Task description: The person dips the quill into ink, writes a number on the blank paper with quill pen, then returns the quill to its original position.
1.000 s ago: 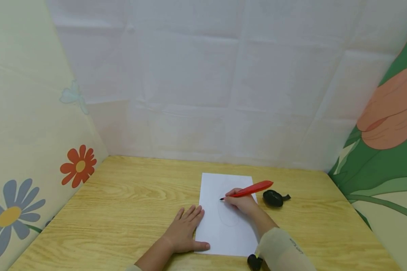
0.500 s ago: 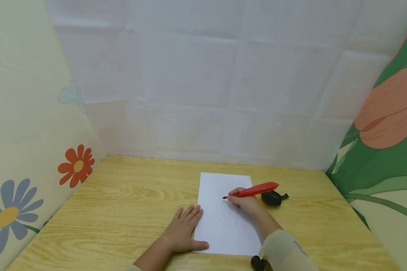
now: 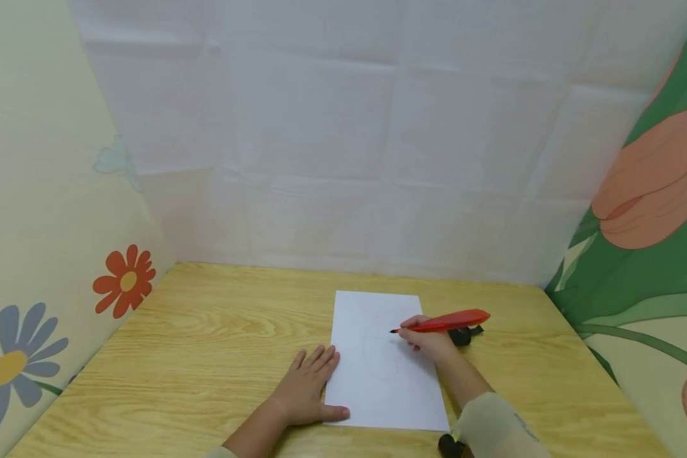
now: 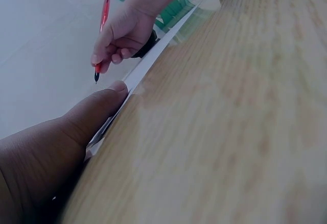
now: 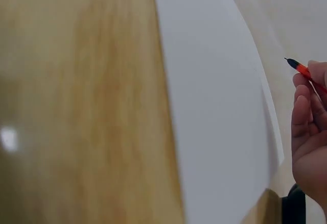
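Observation:
A sheet of white paper (image 3: 386, 404) lies on the wooden table, bearing a faint curved pencil-thin outline near its middle. My left hand (image 3: 303, 391) rests flat at its left edge, fingers spread and thumb over the lower left corner. In my right hand (image 3: 435, 346), thumb and fingers pinch a red pen (image 3: 455, 319) with a wide feather-shaped end and black tip. The pen tip points left above the upper right part of the sheet. In the left wrist view, the pen (image 4: 105, 15) stands steeply, its tip raised over the paper.
A black oval object (image 3: 461, 337) with a short tab lies right of the paper, partly hidden by the right hand and pen. A smaller black thing (image 3: 451, 445) shows beside the right sleeve. A white cloth (image 3: 320, 127) hangs behind the table (image 3: 217, 343), with flowered cloths at both sides.
My right hand has moved right with the pen, and the tip has come away from the drawn line. My left hand stays at the paper's edge. The view shifts slightly.

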Available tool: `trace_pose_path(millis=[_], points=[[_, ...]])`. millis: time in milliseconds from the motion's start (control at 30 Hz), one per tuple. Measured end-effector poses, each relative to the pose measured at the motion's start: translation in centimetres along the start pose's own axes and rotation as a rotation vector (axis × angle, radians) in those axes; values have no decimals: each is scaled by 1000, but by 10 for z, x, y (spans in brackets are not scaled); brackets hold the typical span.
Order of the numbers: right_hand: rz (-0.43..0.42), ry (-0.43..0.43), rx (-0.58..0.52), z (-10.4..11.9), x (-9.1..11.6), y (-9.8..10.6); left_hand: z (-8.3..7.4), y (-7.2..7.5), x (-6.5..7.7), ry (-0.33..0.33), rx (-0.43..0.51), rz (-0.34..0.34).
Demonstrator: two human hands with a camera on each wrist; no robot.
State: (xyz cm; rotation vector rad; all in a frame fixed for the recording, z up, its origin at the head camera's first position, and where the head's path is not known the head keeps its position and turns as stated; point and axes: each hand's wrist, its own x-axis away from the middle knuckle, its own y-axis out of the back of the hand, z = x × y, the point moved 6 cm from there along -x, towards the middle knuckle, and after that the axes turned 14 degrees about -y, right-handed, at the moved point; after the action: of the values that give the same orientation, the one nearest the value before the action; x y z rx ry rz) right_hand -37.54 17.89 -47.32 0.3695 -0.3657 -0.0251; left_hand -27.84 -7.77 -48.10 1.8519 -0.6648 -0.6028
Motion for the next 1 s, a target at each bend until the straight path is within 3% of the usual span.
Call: trace_pose_path(millis=[700,1000], points=[[-66,-21,20,-8,9,33,3,-4,1,-17,0,-27],[-12,38,-55,-12,15,46,1,-1,1,-17,2,-13]])
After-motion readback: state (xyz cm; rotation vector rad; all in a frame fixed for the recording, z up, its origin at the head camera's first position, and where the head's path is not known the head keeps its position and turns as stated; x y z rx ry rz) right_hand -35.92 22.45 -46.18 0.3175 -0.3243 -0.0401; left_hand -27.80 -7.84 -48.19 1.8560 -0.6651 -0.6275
